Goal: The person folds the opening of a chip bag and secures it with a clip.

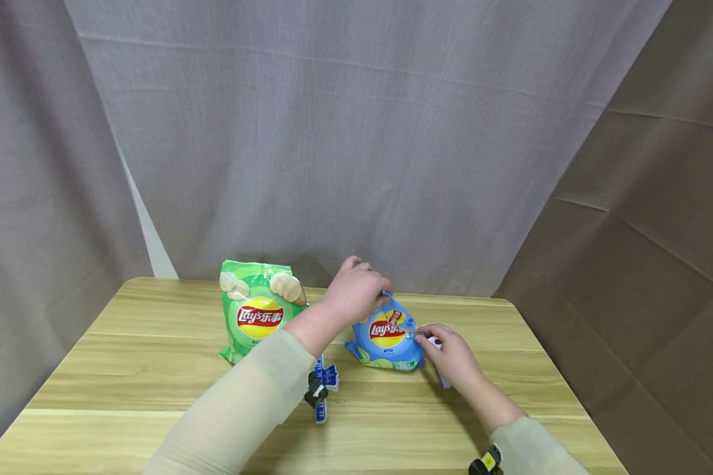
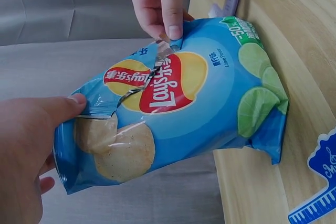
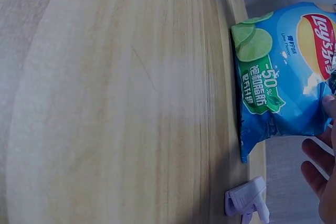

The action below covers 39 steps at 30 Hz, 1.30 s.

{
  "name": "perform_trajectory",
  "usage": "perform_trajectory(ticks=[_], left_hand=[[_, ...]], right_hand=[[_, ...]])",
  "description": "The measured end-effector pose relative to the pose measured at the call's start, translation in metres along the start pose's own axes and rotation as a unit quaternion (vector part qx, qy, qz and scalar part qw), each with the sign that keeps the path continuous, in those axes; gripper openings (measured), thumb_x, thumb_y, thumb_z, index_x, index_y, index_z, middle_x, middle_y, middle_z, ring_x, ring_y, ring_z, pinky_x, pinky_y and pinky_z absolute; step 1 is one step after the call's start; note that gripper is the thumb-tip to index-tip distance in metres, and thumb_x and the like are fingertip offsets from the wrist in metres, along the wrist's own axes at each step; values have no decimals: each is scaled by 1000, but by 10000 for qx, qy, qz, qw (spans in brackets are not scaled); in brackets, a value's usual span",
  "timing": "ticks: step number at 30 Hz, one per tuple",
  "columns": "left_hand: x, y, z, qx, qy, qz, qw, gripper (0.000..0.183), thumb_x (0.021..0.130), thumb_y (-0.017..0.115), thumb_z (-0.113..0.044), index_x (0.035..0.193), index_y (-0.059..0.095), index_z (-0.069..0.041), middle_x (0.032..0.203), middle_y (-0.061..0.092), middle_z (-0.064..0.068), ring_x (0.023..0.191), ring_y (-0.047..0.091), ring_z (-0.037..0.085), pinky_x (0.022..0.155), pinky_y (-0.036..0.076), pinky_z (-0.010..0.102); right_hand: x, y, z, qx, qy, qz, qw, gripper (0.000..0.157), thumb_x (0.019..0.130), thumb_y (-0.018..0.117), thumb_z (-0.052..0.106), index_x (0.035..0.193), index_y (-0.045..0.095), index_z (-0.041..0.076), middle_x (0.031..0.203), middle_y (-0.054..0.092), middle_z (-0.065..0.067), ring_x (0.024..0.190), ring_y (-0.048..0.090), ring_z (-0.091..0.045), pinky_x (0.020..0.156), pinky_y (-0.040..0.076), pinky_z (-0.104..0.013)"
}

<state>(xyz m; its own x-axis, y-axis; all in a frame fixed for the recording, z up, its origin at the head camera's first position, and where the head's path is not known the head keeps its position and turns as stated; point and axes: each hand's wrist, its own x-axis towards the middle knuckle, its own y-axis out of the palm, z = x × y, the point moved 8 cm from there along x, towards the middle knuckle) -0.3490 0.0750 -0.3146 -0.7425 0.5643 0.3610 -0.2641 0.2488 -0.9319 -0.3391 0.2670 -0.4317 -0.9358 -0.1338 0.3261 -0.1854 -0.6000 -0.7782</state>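
Observation:
A blue Lay's lime chip bag (image 1: 371, 353) stands on the table, its top folded over at a slant across the front. The left hand (image 1: 356, 290) grips the upper corner of the bag, thumb on the front, as the left wrist view shows. With thumb and fingers, the right hand (image 1: 451, 353) pinches the other end of the fold (image 2: 168, 45) at the bag's side. In the right wrist view a pale purple clip (image 3: 245, 199) lies just beyond the bag, near the right hand.
A green Lay's chip bag (image 1: 237, 330) stands upright left of the blue one. Near the left wrist lies a blue and white clip with a piano-key pattern (image 2: 315, 203). Grey curtains (image 1: 333, 132) hang behind the wooden table (image 1: 125, 369).

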Motion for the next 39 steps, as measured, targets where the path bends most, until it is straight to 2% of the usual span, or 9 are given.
perform_trajectory(ticks=[6,11,21,29,33,39], left_hand=[[0,-3,0,103,80,-120,9998,15,93,68,-40,102,75,-30,101,73,-16,100,58,12,106,31,41],[0,-2,-1,146,149,-153,9997,14,94,68,-39,101,75,-29,101,72,-15,99,58,12,103,33,40],[1,4,-4,188,175,-44,9997,17,97,64,-36,107,72,-26,106,71,-12,103,58,13,102,34,39],[1,4,-6,80,258,-29,9996,17,97,63,-36,107,72,-26,107,71,-12,104,58,13,102,34,39],[1,4,-6,52,276,-71,9996,16,97,64,-36,107,73,-26,106,71,-12,103,58,13,102,34,38],[0,4,-5,14,279,-69,9996,16,97,64,-35,107,73,-26,106,71,-12,103,58,13,103,33,39]], right_hand=[[4,-3,4,-224,-160,-18,9996,11,93,71,18,98,74,10,100,72,-6,95,66,-26,85,52,-48],[10,-3,3,-459,-171,90,9988,9,93,70,22,92,74,14,98,72,-4,91,66,-23,81,53,-47],[12,-2,-3,-131,170,225,9995,9,91,73,23,87,73,15,95,72,-2,80,62,-14,73,53,-36],[14,1,-9,-19,487,415,9979,11,91,73,26,86,71,17,96,71,-1,79,60,-14,73,51,-35],[14,-1,-7,16,439,427,9981,11,92,72,27,92,73,16,97,71,0,83,62,-15,77,52,-37],[12,-3,-2,286,305,454,9981,24,95,68,27,111,71,10,102,71,-2,92,64,-18,82,53,-40]])
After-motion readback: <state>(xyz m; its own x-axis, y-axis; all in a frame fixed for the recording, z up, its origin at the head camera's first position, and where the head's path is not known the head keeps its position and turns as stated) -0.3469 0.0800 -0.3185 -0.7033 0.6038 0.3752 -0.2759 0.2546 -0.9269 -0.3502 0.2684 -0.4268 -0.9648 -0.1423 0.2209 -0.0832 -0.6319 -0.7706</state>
